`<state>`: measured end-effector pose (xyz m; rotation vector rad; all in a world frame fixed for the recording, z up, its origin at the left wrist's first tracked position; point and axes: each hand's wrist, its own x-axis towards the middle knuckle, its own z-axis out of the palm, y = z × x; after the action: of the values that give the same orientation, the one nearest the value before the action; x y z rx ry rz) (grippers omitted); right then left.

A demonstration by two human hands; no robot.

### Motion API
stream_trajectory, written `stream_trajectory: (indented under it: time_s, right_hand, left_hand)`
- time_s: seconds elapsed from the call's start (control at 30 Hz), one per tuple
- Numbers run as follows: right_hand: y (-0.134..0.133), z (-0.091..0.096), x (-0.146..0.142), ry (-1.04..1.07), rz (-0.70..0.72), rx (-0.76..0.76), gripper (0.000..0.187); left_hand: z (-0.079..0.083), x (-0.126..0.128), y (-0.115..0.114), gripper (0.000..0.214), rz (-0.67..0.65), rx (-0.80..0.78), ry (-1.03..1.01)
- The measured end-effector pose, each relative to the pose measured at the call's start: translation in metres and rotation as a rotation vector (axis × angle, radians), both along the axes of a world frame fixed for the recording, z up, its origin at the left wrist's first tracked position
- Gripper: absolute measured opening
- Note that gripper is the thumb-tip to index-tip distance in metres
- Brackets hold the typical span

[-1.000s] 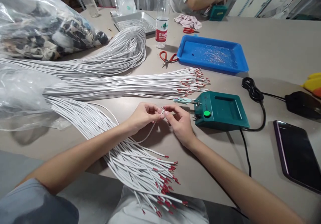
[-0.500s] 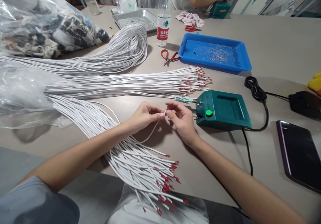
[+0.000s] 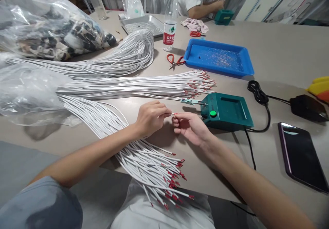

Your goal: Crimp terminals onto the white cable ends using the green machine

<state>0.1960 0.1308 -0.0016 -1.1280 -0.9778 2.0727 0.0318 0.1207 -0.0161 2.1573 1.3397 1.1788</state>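
Observation:
My left hand pinches the end of one white wire between thumb and fingers. My right hand meets it from the right, fingers curled around the same wire tip. Both hands hover just left of a green tabletop device with a round green button and a small probe sticking out toward them. A fan of white wires with red ends lies under my left forearm, running off the near table edge. A second bundle of red-tipped white wires lies behind my hands.
A blue tray, red pliers and a water bottle stand behind. Clear plastic bags fill the left. A phone and black cable lie right. Another person's arm works at the far edge.
My hands have turned the wire tip from pointing up to lying level, toward the green device. My right hand has opened palm-up a little. The view shifted slightly.

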Motion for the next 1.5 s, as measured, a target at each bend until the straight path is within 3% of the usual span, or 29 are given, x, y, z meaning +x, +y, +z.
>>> stream_trajectory:
  time_s: [0.07, 0.1, 0.17, 0.23, 0.33, 0.43, 0.5, 0.57, 0.73, 0.93, 1.07, 1.17, 1.27, 1.33, 1.4, 1.43, 1.5]
  right_hand:
    - [-0.002, 0.009, 0.0, 0.214, 0.124, -0.261, 0.01]
    - [-0.003, 0.011, 0.0, 0.286, 0.154, -0.299, 0.01]
    - [-0.004, 0.013, -0.002, 0.291, 0.135, -0.206, 0.011]
    - [-0.003, 0.01, -0.003, 0.091, 0.033, 0.037, 0.012]
    - [0.001, -0.001, -0.002, -0.36, -0.153, 0.588, 0.016]
    - [0.005, -0.009, 0.003, -0.681, -0.15, 1.181, 0.025]
    - [0.006, -0.009, 0.007, -0.813, -0.079, 1.445, 0.027]
    - [0.006, -0.009, 0.01, -0.893, -0.022, 1.581, 0.029]
    - [0.009, -0.01, 0.013, -0.959, 0.076, 1.713, 0.023]
    - [0.006, -0.01, 0.012, -0.978, 0.003, 1.696, 0.024]
    - [0.0, -0.008, 0.005, -0.877, -0.131, 1.489, 0.018]
    - [-0.003, -0.004, -0.001, -0.607, -0.182, 1.01, 0.013]
    - [-0.006, 0.006, -0.005, -0.267, 0.002, 0.384, 0.016]
    - [-0.008, 0.013, -0.005, -0.139, 0.146, 0.141, 0.018]
    - [-0.01, 0.021, -0.003, -0.186, 0.185, 0.175, 0.018]
    - [-0.01, 0.024, -0.001, -0.289, 0.151, 0.308, 0.018]
    - [-0.006, 0.031, 0.005, -0.638, 0.015, 0.725, 0.014]
  left_hand:
    - [0.001, 0.0, -0.001, 0.021, 0.061, 0.168, 0.091]
    - [0.002, 0.0, -0.002, 0.02, 0.067, 0.171, 0.068]
    - [0.004, 0.0, -0.001, 0.015, 0.044, 0.017, -0.099]
    - [0.006, 0.0, 0.001, 0.012, -0.002, -0.296, -0.356]
    - [0.009, 0.0, 0.004, 0.018, -0.067, -0.746, -0.682]
    - [0.009, -0.001, 0.005, 0.019, -0.09, -0.936, -0.849]
    - [0.009, -0.001, 0.005, 0.019, -0.098, -0.988, -0.905]
    - [0.009, -0.001, 0.005, 0.017, -0.109, -1.017, -0.931]
    - [0.01, -0.001, 0.004, 0.011, -0.147, -1.094, -0.931]
    - [0.012, -0.002, 0.003, 0.021, -0.261, -1.096, -0.863]
    - [0.008, 0.002, -0.002, 0.026, -0.269, -0.922, -0.684]
    - [0.003, 0.0, -0.004, 0.017, -0.168, -0.474, -0.312]
    - [0.0, -0.007, -0.003, 0.014, -0.086, -0.03, 0.08]
    - [-0.002, -0.01, 0.0, 0.017, -0.026, 0.078, 0.142]
    - [-0.002, -0.01, 0.002, 0.016, 0.046, 0.042, 0.023]
    - [-0.003, -0.009, 0.004, 0.016, 0.055, -0.033, -0.07]
    - [-0.004, -0.006, 0.008, 0.015, -0.007, -0.257, -0.24]
